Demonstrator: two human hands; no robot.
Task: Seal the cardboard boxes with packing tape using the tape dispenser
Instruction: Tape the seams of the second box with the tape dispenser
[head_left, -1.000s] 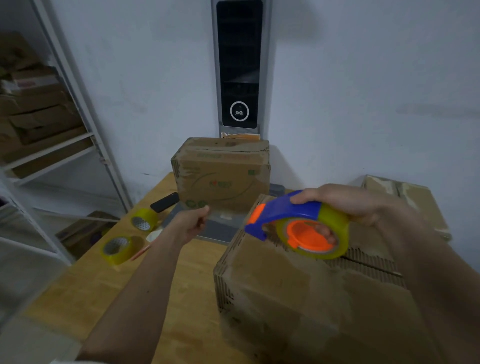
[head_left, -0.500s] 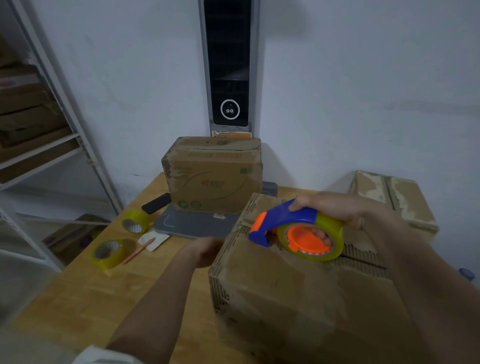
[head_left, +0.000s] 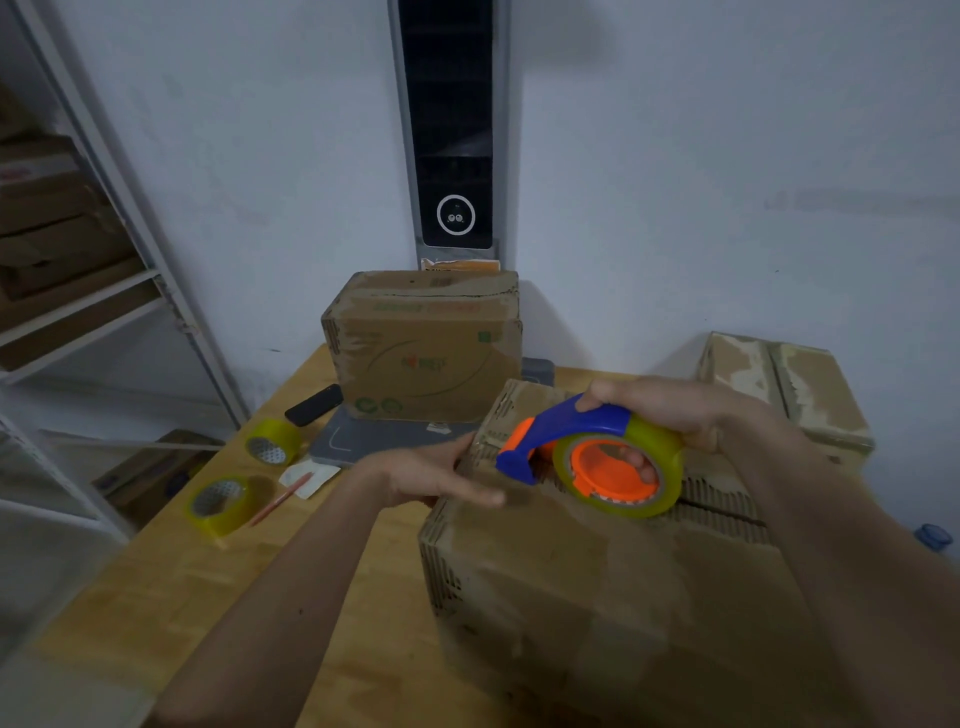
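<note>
The right hand (head_left: 670, 410) is gripping the tape dispenser (head_left: 592, 457), its blue nose pointing left across the near box (head_left: 597, 571). The left hand (head_left: 436, 475) is resting open-fingered against the box's left edge.

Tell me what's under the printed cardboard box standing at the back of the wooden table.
The printed cardboard box stands on a flat grey slab; its front and left edge stick out. The part beneath the box is covered, so nothing more shows.

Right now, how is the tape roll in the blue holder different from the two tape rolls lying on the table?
The roll in the tape dispenser sits on an orange hub and is gripped by the right hand over the near box. The two loose rolls lie untouched on the table, with no holder and plain cores. All three are yellowish clear tape.
</note>
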